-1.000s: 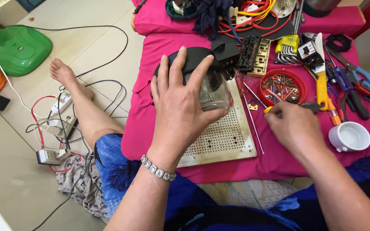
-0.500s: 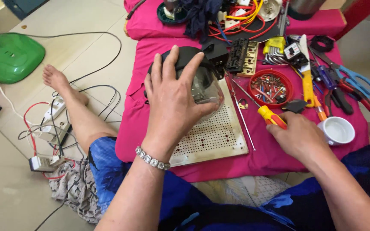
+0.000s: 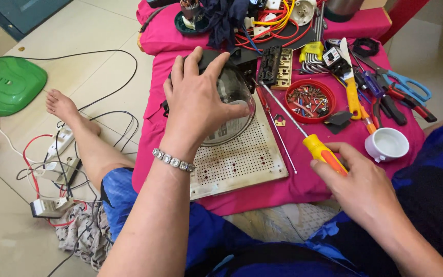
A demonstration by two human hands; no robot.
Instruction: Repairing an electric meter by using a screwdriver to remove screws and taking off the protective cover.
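My left hand (image 3: 197,100) is clamped over a glass jug with a black base (image 3: 233,100) that lies on a cream perforated metal plate (image 3: 242,161) on the pink cloth. My right hand (image 3: 357,182) holds a screwdriver with a yellow and orange handle (image 3: 319,150); its long shaft (image 3: 282,110) runs up and left toward the jug's base. A bracelet sits on my left wrist.
A red dish of screws (image 3: 309,100), a white cup (image 3: 387,144), pliers, scissors (image 3: 406,86) and cutters lie to the right. Coloured wires and a black terminal block (image 3: 270,64) sit behind. On the floor to the left are cables, a power strip (image 3: 60,143) and a green plastic object (image 3: 7,87).
My right hand has picked up the screwdriver from beside the red dish and drawn back toward me, the shaft now pointing at the jug. My left hand stays on the jug.
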